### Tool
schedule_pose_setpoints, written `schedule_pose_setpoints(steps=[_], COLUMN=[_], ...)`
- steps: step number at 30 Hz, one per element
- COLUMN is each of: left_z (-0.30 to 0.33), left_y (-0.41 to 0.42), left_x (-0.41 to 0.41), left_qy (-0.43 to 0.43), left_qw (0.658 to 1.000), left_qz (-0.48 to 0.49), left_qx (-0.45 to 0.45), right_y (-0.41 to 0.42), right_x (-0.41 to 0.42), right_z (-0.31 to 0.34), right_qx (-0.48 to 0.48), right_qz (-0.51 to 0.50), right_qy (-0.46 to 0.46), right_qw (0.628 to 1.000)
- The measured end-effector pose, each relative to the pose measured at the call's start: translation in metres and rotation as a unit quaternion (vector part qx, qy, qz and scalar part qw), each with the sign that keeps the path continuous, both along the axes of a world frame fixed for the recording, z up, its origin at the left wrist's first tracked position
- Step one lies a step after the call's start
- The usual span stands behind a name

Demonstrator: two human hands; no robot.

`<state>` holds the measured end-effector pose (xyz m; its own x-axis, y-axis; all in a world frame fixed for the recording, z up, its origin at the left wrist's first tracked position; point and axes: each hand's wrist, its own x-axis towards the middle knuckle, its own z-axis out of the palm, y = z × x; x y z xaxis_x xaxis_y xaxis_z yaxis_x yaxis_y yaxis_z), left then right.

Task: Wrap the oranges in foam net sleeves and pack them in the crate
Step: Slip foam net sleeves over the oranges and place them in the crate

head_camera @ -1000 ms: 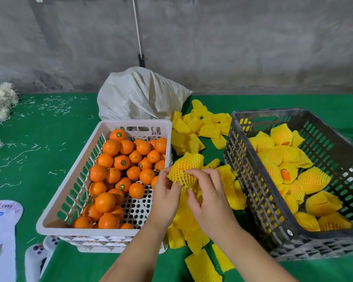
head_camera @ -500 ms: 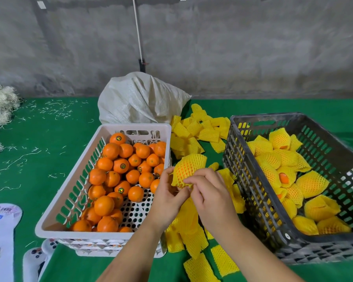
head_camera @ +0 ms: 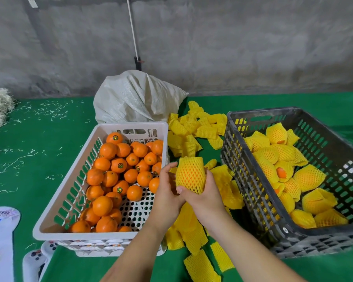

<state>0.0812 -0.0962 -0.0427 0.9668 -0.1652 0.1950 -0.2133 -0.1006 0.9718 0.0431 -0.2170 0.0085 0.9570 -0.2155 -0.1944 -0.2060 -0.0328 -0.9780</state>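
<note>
Right hand (head_camera: pixel 202 195) and left hand (head_camera: pixel 167 192) cup the sleeved orange (head_camera: pixel 191 175) upright.

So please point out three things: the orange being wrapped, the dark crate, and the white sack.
orange being wrapped (head_camera: pixel 190 176), head view, middle of its netted front.
dark crate (head_camera: pixel 251 178), head view, its left slotted wall.
white sack (head_camera: pixel 135 98), head view, middle of its creased front.

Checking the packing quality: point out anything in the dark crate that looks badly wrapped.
In the dark crate, one orange near the middle shows bare peel through its sleeve's open end, so it is only partly covered. The other wrapped fruits look covered.
</note>
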Motion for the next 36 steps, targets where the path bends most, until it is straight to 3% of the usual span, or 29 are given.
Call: schedule_pose_setpoints(steps=[4,8,10,12,14,18,22,24,26,30,36], left_z=[0.000,0.004,0.006,0.006,0.004,0.001,-0.002,-0.002,0.000,0.001,0.001], left_y=[0.000,0.000,0.001,0.003,0.002,0.001,0.002,0.002,0.001,0.003,0.009], left_x=[0.000,0.000,-0.001,0.000,0.001,0.003,0.006,0.007,0.007,0.007,0.018], left_qy=[-0.015,0.013,0.024,0.022,0.027,0.031,0.038,0.046,0.051,0.061,0.111], left_qw=[0.999,0.999,0.999,0.999,0.999,0.999,0.998,0.997,0.996,0.991,0.966], left_qz=[0.002,0.010,0.010,0.002,-0.007,-0.016,-0.002,0.008,0.024,0.049,0.067], left_qx=[0.033,-0.028,-0.043,-0.029,-0.022,-0.023,-0.041,-0.055,-0.070,-0.109,-0.225], right_y=[-0.010,-0.053,-0.095,-0.134,-0.158,-0.170,-0.166,-0.157,-0.146,-0.121,-0.067], right_x=[0.002,0.026,0.048,0.066,0.074,0.069,0.064,0.060,0.054,0.050,0.041], right_z=[-0.003,0.006,0.015,0.025,0.024,0.005,-0.004,-0.010,-0.015,-0.031,-0.063], right_qx=[0.015,0.046,0.237,0.417,0.455,0.482,0.339,0.187,0.018,-0.192,-0.347], right_qz=[-0.018,-0.102,-0.177,-0.232,-0.263,-0.277,-0.238,-0.202,-0.159,-0.068,0.098], right_qy=[0.009,0.013,0.003,-0.011,-0.030,-0.092,-0.110,-0.106,-0.102,-0.084,0.111], right_qw=[1.000,0.994,0.955,0.879,0.850,0.826,0.903,0.956,0.982,0.975,0.926])
